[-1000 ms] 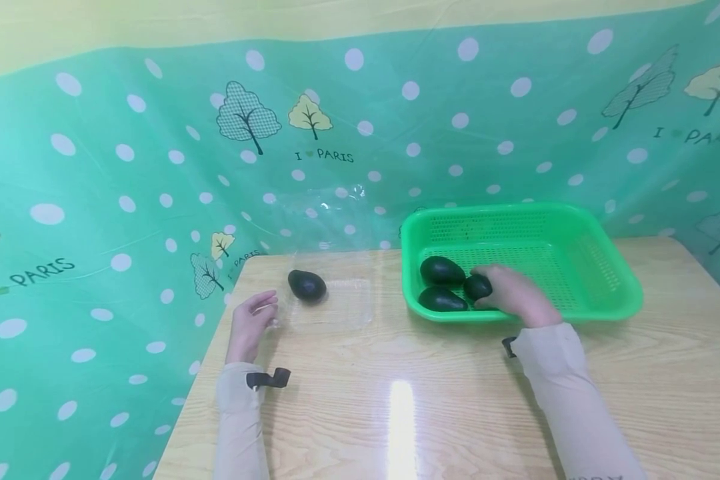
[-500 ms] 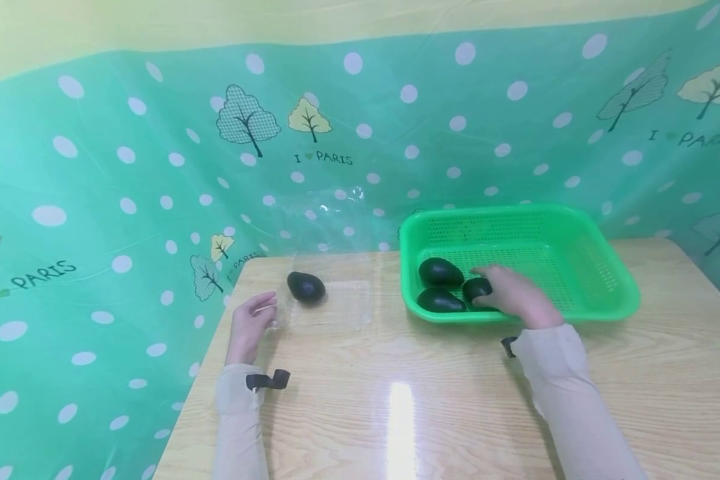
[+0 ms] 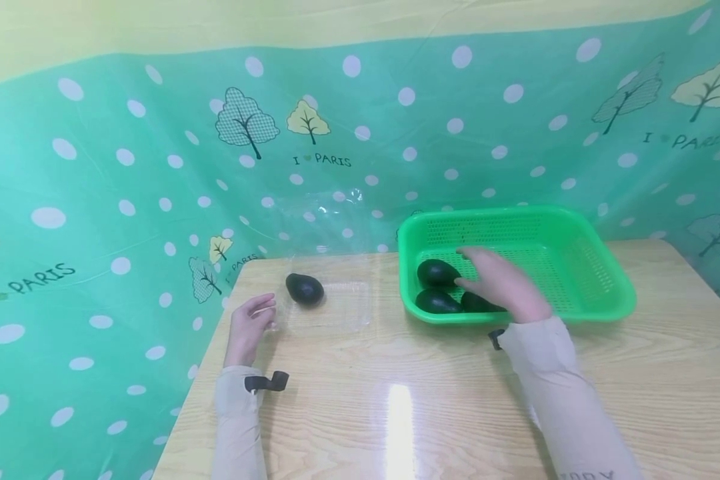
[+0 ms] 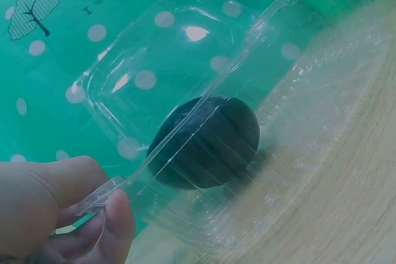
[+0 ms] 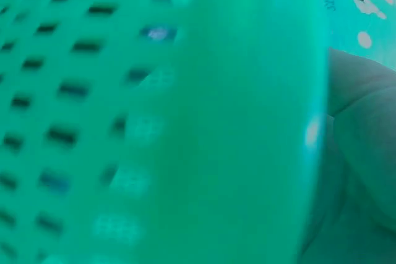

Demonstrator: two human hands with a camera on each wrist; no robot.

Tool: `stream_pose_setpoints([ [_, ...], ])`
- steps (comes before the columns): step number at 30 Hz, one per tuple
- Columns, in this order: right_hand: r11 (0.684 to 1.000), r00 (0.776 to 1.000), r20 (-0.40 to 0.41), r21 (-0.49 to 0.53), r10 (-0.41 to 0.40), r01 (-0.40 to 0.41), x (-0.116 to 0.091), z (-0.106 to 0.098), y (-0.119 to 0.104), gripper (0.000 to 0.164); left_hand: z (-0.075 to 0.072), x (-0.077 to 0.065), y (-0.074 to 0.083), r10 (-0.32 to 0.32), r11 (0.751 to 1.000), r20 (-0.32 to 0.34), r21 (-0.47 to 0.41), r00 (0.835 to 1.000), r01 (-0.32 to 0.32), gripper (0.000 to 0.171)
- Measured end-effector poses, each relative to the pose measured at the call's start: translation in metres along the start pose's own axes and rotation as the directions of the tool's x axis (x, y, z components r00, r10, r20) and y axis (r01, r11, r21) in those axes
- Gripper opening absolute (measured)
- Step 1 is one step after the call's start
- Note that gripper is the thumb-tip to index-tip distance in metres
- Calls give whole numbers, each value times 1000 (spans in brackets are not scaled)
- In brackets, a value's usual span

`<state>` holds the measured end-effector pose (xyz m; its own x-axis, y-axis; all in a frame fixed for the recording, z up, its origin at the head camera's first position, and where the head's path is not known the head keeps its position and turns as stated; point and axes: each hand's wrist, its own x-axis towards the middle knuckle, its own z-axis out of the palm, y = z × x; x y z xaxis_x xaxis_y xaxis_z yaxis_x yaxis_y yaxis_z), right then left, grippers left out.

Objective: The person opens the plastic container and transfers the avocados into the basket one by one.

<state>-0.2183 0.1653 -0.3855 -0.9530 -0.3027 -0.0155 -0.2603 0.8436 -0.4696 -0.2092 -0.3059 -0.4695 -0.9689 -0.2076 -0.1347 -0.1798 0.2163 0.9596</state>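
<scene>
My left hand [image 3: 252, 327] pinches the edge of a clear plastic clamshell box [image 3: 348, 307], thumb and finger on its rim in the left wrist view. A dark avocado [image 4: 207, 143] lies in the box's left part, and the box's lid stands raised behind. Over the green basket [image 3: 600, 267], my right hand [image 3: 504, 283] is held with thumb and fingers spread, holding nothing. One avocado [image 3: 439, 273] lies just left of its fingertips. A second avocado [image 3: 438, 301] lies in front of that one. A third avocado [image 3: 479, 303] is partly hidden under the hand.
A pale wooden table [image 3: 336, 400] carries both containers, the basket standing to the right of the box. Behind it hangs a green dotted cloth [image 3: 390, 107]. In the right wrist view the basket's perforated wall [image 5: 247, 122] fills most of the picture, blurred.
My right hand has come off the avocado it was around and shifted slightly up and left, its fingers wider apart. My left hand and the box have stayed put.
</scene>
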Motion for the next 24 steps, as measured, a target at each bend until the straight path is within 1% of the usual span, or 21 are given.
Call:
stream_pose_setpoints([
  [6,998,997,-49,-33,-57,55,12,-2,-24,62,-2,-1,0,-6,1000,-15,6,1000,6,48],
  [13,996,995,-58,-45,-78,75,24,-2,-53,64,-3,2,-1,-14,1000,-2,1,1000,14,47],
  [18,995,994,-65,-46,-93,90,31,5,-67,69,-2,5,-3,-25,999,15,-27,1000,26,48],
  [21,993,991,-75,-41,-114,111,33,11,-75,74,-1,5,-3,-31,999,17,-23,999,32,48],
  [24,991,988,-82,-24,-131,130,35,16,-84,77,0,3,-2,-24,1000,11,-6,1000,24,47],
])
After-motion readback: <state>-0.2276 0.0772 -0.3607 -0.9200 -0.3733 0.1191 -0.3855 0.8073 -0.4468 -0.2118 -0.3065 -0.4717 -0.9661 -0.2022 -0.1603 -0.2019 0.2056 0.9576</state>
